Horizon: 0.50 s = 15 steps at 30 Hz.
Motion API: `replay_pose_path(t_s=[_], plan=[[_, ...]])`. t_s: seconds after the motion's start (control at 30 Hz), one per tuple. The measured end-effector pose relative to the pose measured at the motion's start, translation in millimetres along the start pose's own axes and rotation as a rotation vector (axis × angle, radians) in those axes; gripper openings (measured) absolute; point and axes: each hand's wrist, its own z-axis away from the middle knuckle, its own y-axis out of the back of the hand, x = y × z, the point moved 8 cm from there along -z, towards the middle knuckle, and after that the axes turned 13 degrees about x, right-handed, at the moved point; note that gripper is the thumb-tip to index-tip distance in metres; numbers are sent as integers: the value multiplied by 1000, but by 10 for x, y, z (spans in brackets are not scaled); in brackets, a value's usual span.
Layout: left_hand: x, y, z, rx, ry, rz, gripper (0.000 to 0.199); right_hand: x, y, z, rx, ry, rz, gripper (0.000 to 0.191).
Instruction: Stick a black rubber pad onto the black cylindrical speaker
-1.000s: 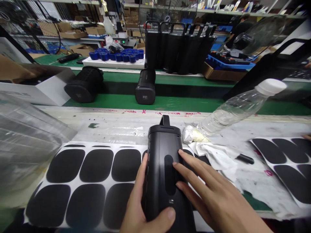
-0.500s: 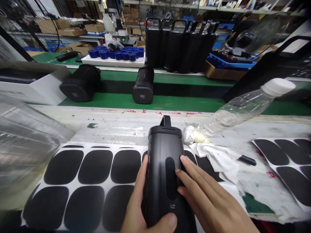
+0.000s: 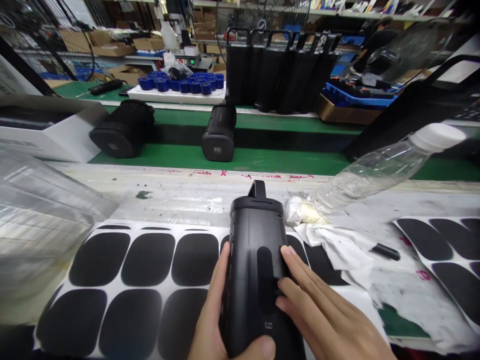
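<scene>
A black rounded device [image 3: 243,260] with a loop handle at its far end and an oval panel [image 3: 265,275] on top is tilted upward in front of me. My left hand [image 3: 221,320] grips its left side and near end, thumb across the top. My right hand [image 3: 318,305] lies along the right side, fingers extended and slightly bent, tips at the panel's edge. A small dark bit shows by one fingertip; I cannot tell whether it belongs to the panel. Beneath is a sheet of black rounded-square pads [image 3: 148,260].
A clear plastic bottle [image 3: 378,170] leans on the right beside a crumpled white cloth [image 3: 333,245]. Another pad sheet [image 3: 450,250] lies far right. On the green strip [image 3: 270,157] rest similar black devices [image 3: 219,135]. A clear plastic bag [image 3: 41,215] is at left.
The fingertips of my right hand have shifted slightly along the oval panel's edge and bent more. My left hand keeps its grip. The view has moved a little.
</scene>
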Motion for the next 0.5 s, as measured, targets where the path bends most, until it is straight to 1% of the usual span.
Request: replay_pose_path(t_s=[0.1, 0.23, 0.37, 0.43, 0.47, 0.5], plan=[[11, 3, -4, 3, -13, -8, 100, -1, -23, 27, -12, 6, 33, 35], [8, -1, -1, 7, 8, 18, 102, -44, -69, 35, -25, 34, 92, 44], [29, 6, 6, 25, -17, -6, 104, -73, -121, 60, -25, 34, 161, 51], [39, 7, 12, 32, -16, -12, 105, 5, -83, 59, 12, -9, 115, 51], [36, -4, 17, 26, 3, -1, 107, 106, -18, 43, 64, -62, 84, 51], [34, -19, 24, 15, 24, 11, 108, 258, 82, 17, 142, -134, 77, 54]])
